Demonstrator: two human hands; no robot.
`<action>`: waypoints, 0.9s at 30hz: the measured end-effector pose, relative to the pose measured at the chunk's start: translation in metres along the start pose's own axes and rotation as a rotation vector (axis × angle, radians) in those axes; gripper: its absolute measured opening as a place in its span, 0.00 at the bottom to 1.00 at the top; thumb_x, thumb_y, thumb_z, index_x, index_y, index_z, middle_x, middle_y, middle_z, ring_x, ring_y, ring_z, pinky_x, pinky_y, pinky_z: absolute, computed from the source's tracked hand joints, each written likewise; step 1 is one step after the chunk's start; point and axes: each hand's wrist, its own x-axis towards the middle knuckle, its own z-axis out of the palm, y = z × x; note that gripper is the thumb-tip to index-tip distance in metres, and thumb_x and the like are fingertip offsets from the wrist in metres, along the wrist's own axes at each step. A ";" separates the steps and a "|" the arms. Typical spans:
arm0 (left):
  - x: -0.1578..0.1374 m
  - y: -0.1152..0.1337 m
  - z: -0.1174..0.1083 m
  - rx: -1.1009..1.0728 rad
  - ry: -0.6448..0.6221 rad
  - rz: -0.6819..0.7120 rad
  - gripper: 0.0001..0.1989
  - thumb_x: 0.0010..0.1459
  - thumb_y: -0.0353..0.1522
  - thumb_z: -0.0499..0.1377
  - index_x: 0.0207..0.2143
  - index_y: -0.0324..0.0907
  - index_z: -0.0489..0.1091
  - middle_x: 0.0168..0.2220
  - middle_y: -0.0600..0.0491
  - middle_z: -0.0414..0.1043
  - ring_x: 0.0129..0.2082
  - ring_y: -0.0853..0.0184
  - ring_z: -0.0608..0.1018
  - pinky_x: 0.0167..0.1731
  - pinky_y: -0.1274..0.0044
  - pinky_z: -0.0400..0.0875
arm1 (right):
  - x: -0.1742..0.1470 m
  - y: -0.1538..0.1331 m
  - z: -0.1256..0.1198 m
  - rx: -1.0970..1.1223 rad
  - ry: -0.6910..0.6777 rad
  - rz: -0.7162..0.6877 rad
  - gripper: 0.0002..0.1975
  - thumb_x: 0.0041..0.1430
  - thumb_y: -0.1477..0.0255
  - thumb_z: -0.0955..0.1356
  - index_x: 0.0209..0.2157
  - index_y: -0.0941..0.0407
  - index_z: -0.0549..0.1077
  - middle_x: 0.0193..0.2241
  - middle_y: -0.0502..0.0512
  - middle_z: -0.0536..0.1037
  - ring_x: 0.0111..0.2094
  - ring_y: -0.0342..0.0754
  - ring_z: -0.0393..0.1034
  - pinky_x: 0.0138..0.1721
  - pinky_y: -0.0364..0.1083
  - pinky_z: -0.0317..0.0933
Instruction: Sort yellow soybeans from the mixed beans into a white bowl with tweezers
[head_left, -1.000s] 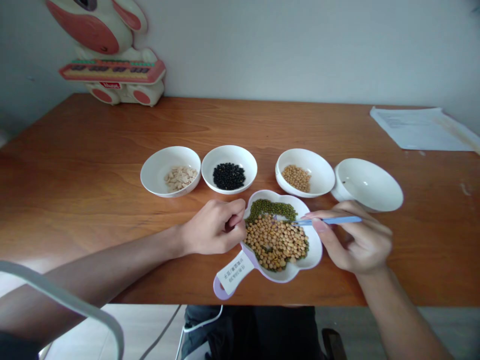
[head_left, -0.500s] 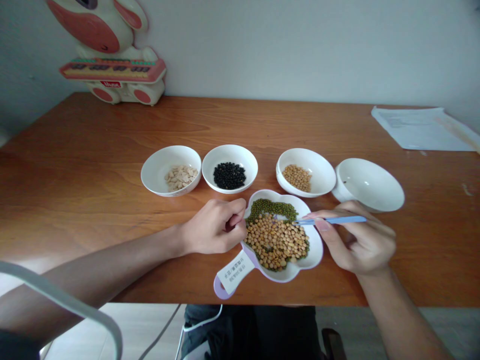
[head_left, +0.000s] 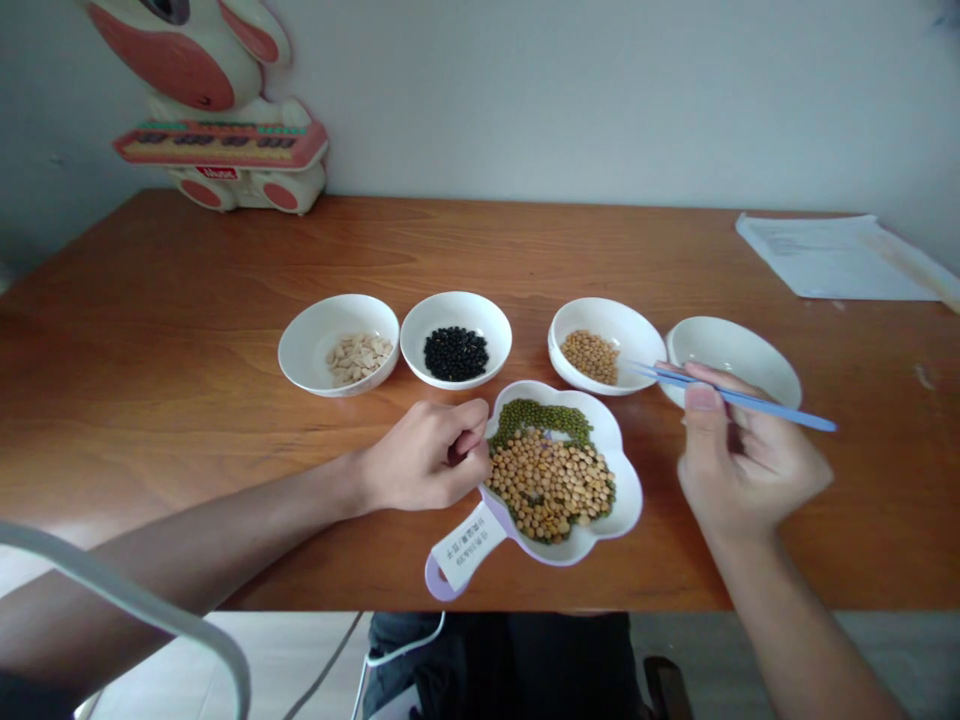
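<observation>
My left hand [head_left: 431,455] is closed on the left rim of a white, flower-shaped dish [head_left: 624,500] with a lilac edge and a labelled handle. Inside it lie yellow soybeans [head_left: 559,480] and green mung beans [head_left: 541,415]. Blue tweezers [head_left: 742,398] are pinched in my right hand [head_left: 750,455], their tips at the right inside of a white bowl [head_left: 637,335] of soybeans. Whether the tips hold a bean is too small to tell. Behind my right hand stands another white bowl [head_left: 739,345], partly hidden by the fingers.
To the left are a bowl [head_left: 304,345] with pale flat seeds and a bowl [head_left: 491,320] with black beans. A toy with a keyboard [head_left: 225,145] stands at the back left of the wooden table [head_left: 450,240]. Papers [head_left: 832,255] lie back right; a grey cable [head_left: 150,605] crosses lower left.
My right hand has moved the tweezers up and right, from above the flower-shaped dish to the soybean bowl. My left hand stays at the dish's rim.
</observation>
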 end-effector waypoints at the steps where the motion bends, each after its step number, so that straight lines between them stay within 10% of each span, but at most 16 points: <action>1: 0.000 0.000 0.000 0.001 -0.001 -0.001 0.12 0.54 0.24 0.54 0.27 0.45 0.51 0.22 0.64 0.55 0.19 0.76 0.56 0.20 0.81 0.50 | 0.000 -0.001 -0.002 0.006 -0.008 -0.033 0.14 0.67 0.75 0.71 0.51 0.47 0.82 0.41 0.52 0.87 0.35 0.50 0.82 0.35 0.50 0.74; 8: 0.000 0.002 -0.001 -0.005 -0.003 -0.014 0.12 0.54 0.25 0.54 0.27 0.45 0.51 0.21 0.63 0.55 0.19 0.76 0.56 0.20 0.80 0.50 | 0.006 -0.008 -0.009 0.158 -0.214 -0.383 0.17 0.57 0.83 0.73 0.45 0.51 0.82 0.33 0.48 0.87 0.26 0.47 0.74 0.27 0.49 0.69; 27: 0.001 0.001 -0.001 -0.005 -0.015 -0.007 0.12 0.56 0.25 0.54 0.27 0.45 0.51 0.22 0.63 0.56 0.19 0.76 0.57 0.21 0.80 0.51 | 0.010 -0.012 -0.005 0.185 -0.324 -0.426 0.17 0.57 0.84 0.73 0.44 0.51 0.80 0.32 0.48 0.86 0.27 0.47 0.73 0.27 0.49 0.69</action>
